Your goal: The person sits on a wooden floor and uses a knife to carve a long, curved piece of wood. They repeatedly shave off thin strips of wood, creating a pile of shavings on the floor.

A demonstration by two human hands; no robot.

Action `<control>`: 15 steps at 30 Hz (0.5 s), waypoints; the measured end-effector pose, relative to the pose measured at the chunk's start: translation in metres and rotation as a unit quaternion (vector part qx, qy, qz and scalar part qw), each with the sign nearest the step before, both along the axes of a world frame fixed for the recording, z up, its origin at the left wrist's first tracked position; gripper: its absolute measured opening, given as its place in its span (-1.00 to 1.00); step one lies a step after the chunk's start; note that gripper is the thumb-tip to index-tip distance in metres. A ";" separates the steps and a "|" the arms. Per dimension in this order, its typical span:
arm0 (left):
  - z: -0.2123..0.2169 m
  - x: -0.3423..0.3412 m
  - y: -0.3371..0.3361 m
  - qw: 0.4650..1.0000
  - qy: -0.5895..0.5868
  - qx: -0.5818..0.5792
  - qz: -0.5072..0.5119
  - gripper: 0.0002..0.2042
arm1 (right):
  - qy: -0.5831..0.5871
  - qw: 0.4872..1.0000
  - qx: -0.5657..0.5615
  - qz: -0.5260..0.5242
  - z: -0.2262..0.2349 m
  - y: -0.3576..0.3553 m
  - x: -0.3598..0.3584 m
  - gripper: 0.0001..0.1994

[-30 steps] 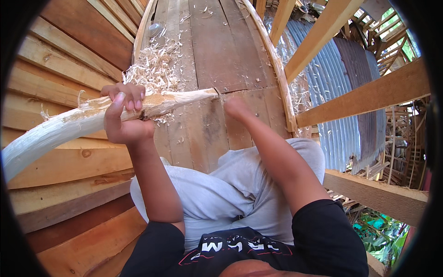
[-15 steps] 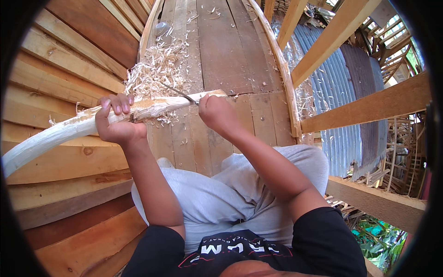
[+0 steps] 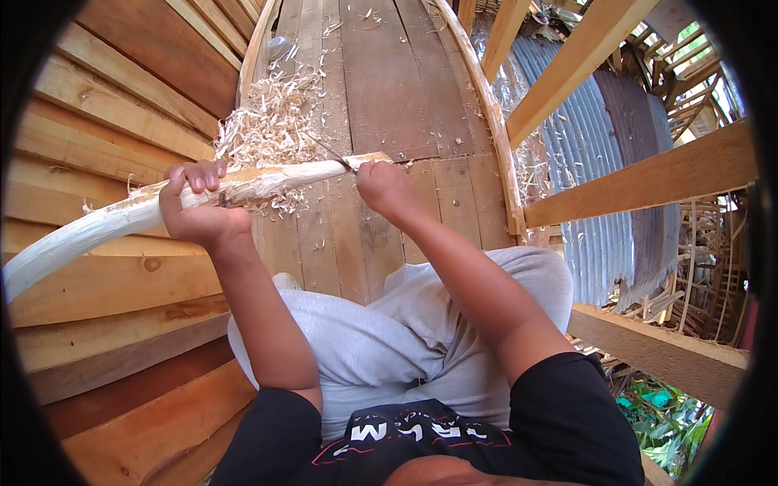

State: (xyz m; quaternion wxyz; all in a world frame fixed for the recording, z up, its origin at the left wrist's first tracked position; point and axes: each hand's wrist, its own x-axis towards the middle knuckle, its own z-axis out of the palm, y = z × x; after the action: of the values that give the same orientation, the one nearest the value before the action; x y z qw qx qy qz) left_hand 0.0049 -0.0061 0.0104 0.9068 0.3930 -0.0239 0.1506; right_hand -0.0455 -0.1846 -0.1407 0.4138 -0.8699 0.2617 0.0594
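Observation:
A long, curved, pale wooden pole point(image 3: 105, 227) with its bark stripped reaches from the left rim to the middle of the view. My left hand point(image 3: 198, 206) grips it from below, fingers curled over its top. Near the pole's right end, my right hand point(image 3: 381, 186) is closed round a knife, its handle hidden in the fist. The dark, narrow knife blade point(image 3: 331, 151) slants up and left across the pole, touching or very near its surface. Brownish patches show along the pole's upper side and at its tip.
Curly wood shavings point(image 3: 267, 117) are heaped on the plank floor point(image 3: 389, 89) beyond the pole. A small clear container point(image 3: 279, 47) lies behind them. Stacked board wall point(image 3: 113, 279) stands close on the left; wooden rails point(image 3: 640, 174) and corrugated metal sheets point(image 3: 587, 154) are on the right.
The knife and my right hand have shifted slightly right along the pole, toward its tip. My left hand and the pole have moved a little left in view.

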 end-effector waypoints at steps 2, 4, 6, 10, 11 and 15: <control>0.000 0.003 0.006 1.000 0.000 -0.003 -0.006 -0.82 | -0.011 1.000 -0.002 0.023 0.017 0.004 -0.001 -0.51; -0.001 -0.005 0.008 1.000 0.008 -0.010 -0.008 -0.83 | -0.018 0.998 -0.031 0.058 0.033 0.011 -0.011 -0.50; 0.000 -0.005 0.001 1.000 0.002 -0.003 -0.008 -0.84 | -0.038 0.999 -0.029 -0.003 0.011 0.002 0.004 -0.50; 0.002 -0.006 -0.003 1.000 0.016 -0.002 0.014 -0.85 | -0.043 0.999 -0.029 -0.017 -0.001 0.002 0.000 -0.49; 0.002 -0.005 -0.003 1.000 0.017 -0.002 0.014 -0.86 | -0.041 0.998 -0.034 -0.017 0.003 0.000 0.001 -0.49; 0.000 -0.001 0.005 1.000 0.015 -0.013 0.018 -0.86 | -0.057 0.997 -0.054 0.020 0.020 0.011 0.004 -0.49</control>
State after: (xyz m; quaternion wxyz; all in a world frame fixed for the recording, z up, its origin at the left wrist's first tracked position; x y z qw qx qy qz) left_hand 0.0038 -0.0009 0.0102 0.9094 0.3833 -0.0015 0.1611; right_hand -0.0415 -0.1740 -0.1204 0.3789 -0.8981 0.2234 0.0034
